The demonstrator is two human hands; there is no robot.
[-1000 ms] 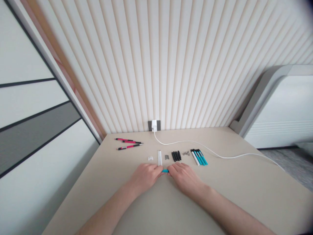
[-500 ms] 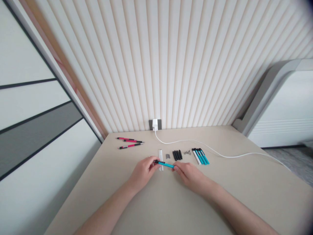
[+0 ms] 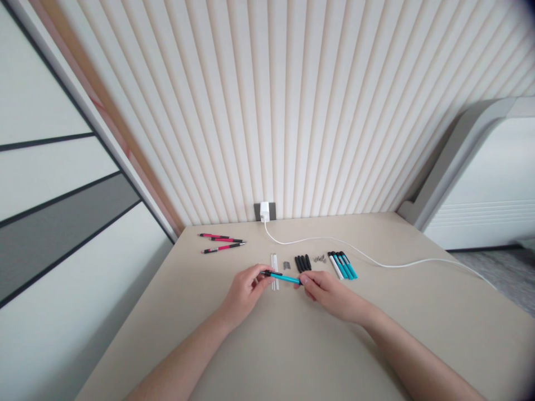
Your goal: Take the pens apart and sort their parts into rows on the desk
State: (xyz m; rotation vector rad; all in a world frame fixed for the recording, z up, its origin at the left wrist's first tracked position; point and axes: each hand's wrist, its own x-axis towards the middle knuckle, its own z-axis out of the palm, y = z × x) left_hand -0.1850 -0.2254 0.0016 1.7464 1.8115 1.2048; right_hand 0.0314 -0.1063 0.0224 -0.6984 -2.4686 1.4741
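A teal pen barrel [image 3: 284,278] with a black clip end is held level above the table, between my two hands. My left hand [image 3: 243,292] pinches the black end with thumb and fingers. At the opposite end, my right hand [image 3: 328,292] is closed on the barrel's tip, where a small dark bit shows at the fingertips. Partly beneath the pen lie thin white tubes [image 3: 275,263]. Just past my hands are small grey pieces [image 3: 286,265], several black grips [image 3: 303,263] and little metal tips [image 3: 320,259].
More pen barrels [image 3: 345,268], teal and one white, lie in a row to the right. Three red and black pens [image 3: 223,248] rest at the back left of the beige table [image 3: 259,345]. From a white charger [image 3: 264,211] at the wall, a cable [image 3: 368,261] runs rightward.
My right hand has shifted slightly, its fingers now further round the pen's end, where a dark bit has come into sight. My left hand keeps its hold almost unmoved.
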